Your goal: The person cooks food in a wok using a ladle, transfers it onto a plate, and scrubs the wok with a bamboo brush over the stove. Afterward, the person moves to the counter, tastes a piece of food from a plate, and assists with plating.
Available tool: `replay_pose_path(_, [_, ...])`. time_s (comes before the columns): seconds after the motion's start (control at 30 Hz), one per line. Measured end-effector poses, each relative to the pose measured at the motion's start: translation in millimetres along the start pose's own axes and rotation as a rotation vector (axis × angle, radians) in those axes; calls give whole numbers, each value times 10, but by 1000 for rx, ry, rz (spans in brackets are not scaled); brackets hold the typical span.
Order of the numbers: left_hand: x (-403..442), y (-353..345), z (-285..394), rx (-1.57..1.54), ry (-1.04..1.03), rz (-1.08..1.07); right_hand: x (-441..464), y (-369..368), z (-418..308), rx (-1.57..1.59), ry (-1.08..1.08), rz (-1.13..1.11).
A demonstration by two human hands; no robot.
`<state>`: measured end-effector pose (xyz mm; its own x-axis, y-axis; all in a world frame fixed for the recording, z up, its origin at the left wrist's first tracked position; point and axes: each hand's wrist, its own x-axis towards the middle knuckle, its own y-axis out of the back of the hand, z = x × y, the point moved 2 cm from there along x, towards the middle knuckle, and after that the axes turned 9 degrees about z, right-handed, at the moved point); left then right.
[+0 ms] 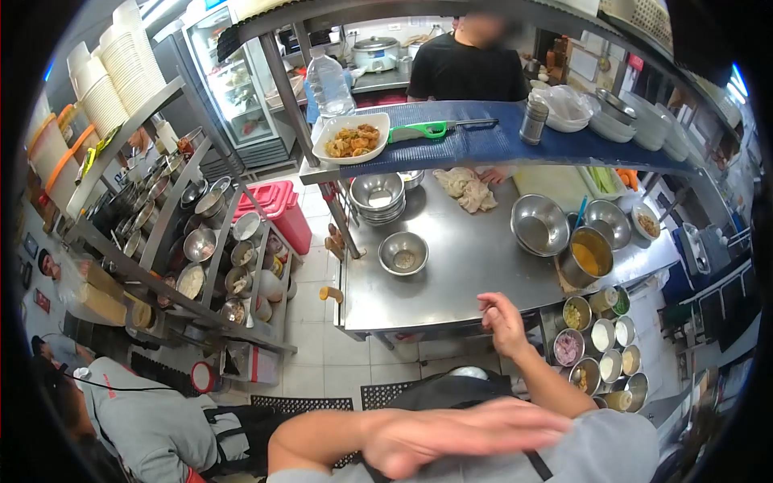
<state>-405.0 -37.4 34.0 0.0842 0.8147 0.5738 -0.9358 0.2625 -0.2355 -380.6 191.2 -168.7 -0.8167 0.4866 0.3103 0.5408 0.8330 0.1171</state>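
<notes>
My left hand (471,431) is raised close to the camera in front of my chest, its fingers stretched out flat and a little blurred, with nothing in it. My right hand (503,324) hovers at the near edge of the steel table (451,294), fingers loosely bent and apart, holding nothing I can see. Closest to it on the table are a small steel bowl (403,253) with some contents and a large steel bowl (540,225). A steel pot (590,256) of orange-yellow liquid stands to its right. Several steel containers of chopped ingredients (568,348) are at the lower right.
On the shelf above are a white dish of food (352,142), a green-handled lighter (420,132) and a shaker (533,122). A cloth (467,191) lies behind. A person in black (471,64) stands opposite; another in grey (145,414) is at left, near a rack (173,217).
</notes>
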Motion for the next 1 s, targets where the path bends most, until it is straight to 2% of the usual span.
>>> replay_pose_path(0.03, [161, -66, -89, -81, 27, -91, -2, 70, 12, -15, 14, 18])
replay_pose_path(0.1, [475, -181, -336, -83, -324, -50, 17, 228, 66, -8, 45, 35])
replay_pose_path(0.17, [623, -175, -448, -104, -520, -44, 42, 382, 135, 10, 60, 61])
replay_pose_path(0.3, [764, -95, -648, -159, -640, -49, 128, 582, 275, -1, 18, 43])
replay_pose_path(0.47, [774, -57, -662, -112, -608, 101, 350, 628, 513, -19, 20, -31])
replay_pose_path(0.6, [795, 7, -675, -52, -676, 116, 549, 573, 609, -53, 85, -102])
replay_pose_path(0.73, [494, 78, -497, -127, -468, 295, 589, 418, 641, 27, 78, -96])
replay_pose_path(0.8, [305, 298, -400, 75, -253, 567, 615, 346, 655, 67, -2, -138])
replay_pose_path(0.83, [204, 402, -356, 158, -125, 676, 687, 269, 563, 85, 62, -139])
replay_pose_path(0.9, [-80, 650, -549, 369, -10, 962, 640, 125, 318, 103, 139, -141])
replay_pose_path(0.97, [-182, 779, -773, 887, 335, 1241, 642, -15, -110, 54, 364, -179])
replay_pose_path(1.0, [-287, 882, -986, 1074, 388, 1242, 646, -129, -338, 45, 517, -199])
